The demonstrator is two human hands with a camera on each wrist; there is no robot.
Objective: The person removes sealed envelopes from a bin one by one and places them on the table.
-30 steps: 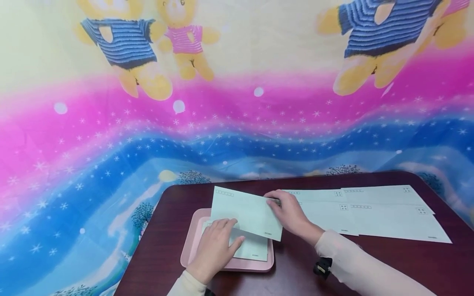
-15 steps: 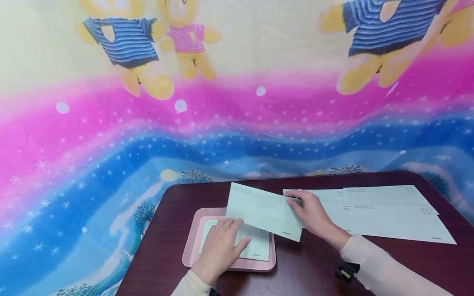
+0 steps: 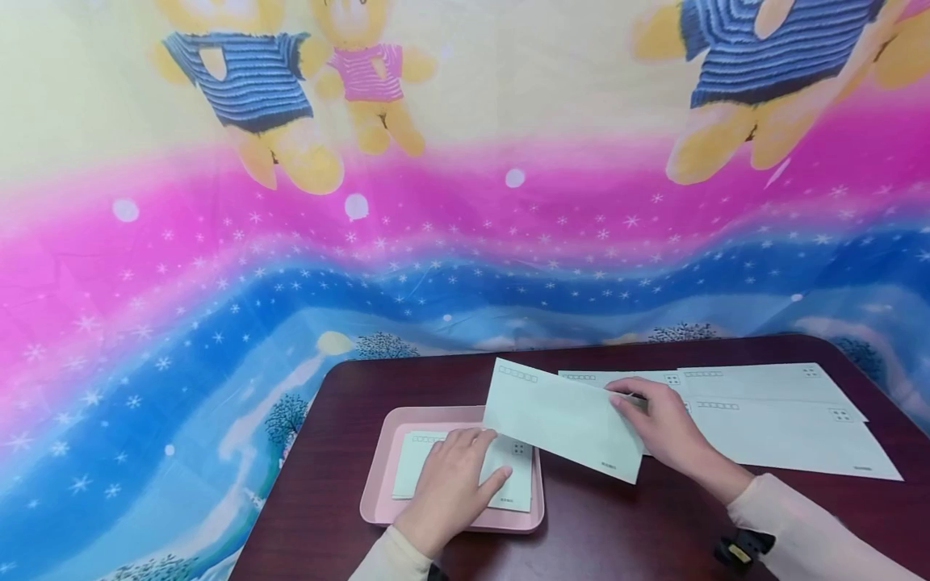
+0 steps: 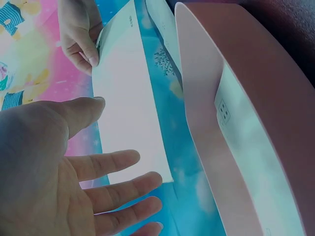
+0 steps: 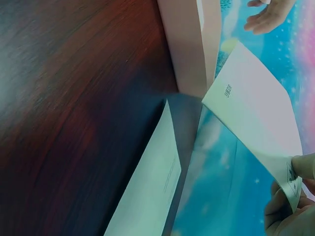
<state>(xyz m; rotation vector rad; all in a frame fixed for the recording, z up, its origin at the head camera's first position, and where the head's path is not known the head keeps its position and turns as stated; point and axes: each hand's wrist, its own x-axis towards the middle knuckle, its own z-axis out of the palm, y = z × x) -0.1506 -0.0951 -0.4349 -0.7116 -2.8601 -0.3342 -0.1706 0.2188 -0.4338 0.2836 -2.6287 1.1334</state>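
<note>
My right hand (image 3: 668,424) pinches a pale envelope (image 3: 559,420) at its upper right corner, thumb in front. The envelope is raised and tilted, between the pink tray (image 3: 372,476) and the envelopes on the table. In the right wrist view, the thumb and fingers (image 5: 305,167) hold its corner, and the sheet bends slightly. My left hand (image 3: 454,488) is above the tray, its fingers extended and spread, holding nothing. Beneath it a stack of envelopes (image 3: 519,488) lies in the tray, partly hidden by the hand. In the left wrist view the spread left hand (image 4: 64,172) overlaps the held envelope.
Several envelopes (image 3: 792,440) lie overlapping in rows on the right of the dark wooden table (image 3: 603,541); the held envelope and right hand cover some of them. A printed curtain (image 3: 465,226) hangs behind the table's back edge.
My right hand has carried the envelope rightward, off the tray and towards the envelopes on the table. The stack in the tray shows more. My left hand has shifted slightly right.
</note>
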